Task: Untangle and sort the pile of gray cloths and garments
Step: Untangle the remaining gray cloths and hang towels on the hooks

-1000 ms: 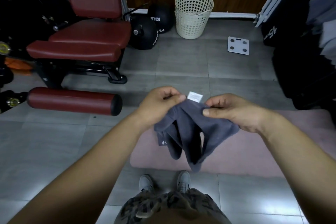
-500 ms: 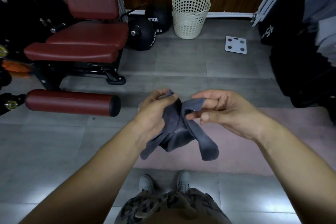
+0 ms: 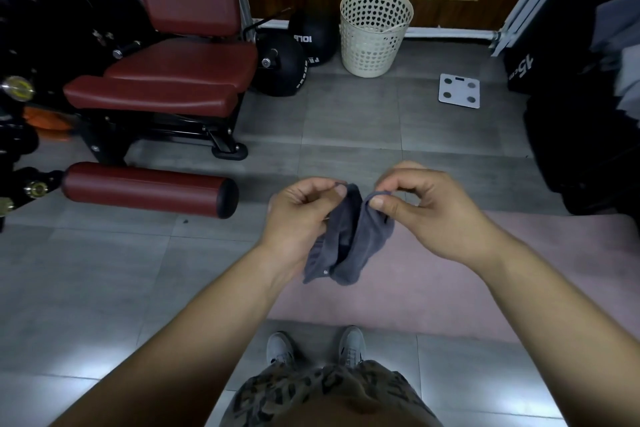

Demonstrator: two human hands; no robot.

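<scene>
Gray cloth (image 3: 349, 239) pinched at its top edge by left hand (image 3: 299, 215) and right hand (image 3: 426, 208).

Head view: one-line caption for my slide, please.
Both hands, left hand and right hand, pinch a gray cloth above a pink mat.
</scene>
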